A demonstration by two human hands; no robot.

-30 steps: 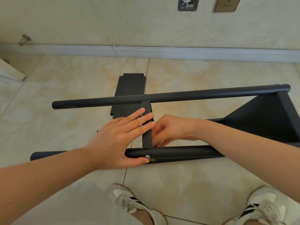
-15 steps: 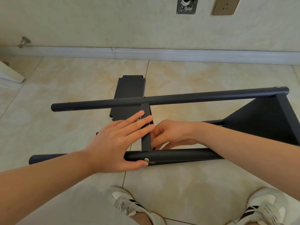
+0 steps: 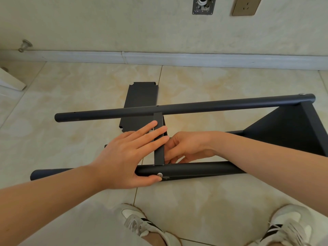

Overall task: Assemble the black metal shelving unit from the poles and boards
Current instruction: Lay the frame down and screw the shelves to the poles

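The black shelving unit lies on its side on the tiled floor. Its near pole (image 3: 204, 170) and far pole (image 3: 213, 105) run left to right and meet the end board (image 3: 287, 132) at the right. The middle board (image 3: 158, 157) stands edge-on between the two poles. My left hand (image 3: 124, 157) lays straight fingers across that board's edge, with its thumb on the near pole beside a silver screw (image 3: 159, 174). My right hand (image 3: 190, 146) curls its fingers against the board's right side; what lies under them is hidden.
A loose black board (image 3: 142, 96) lies flat on the floor behind the far pole. The wall and its baseboard (image 3: 195, 59) run across the back. My two shoes (image 3: 142, 226) are at the bottom, close to the near pole. A white object (image 3: 10, 80) sits at the far left.
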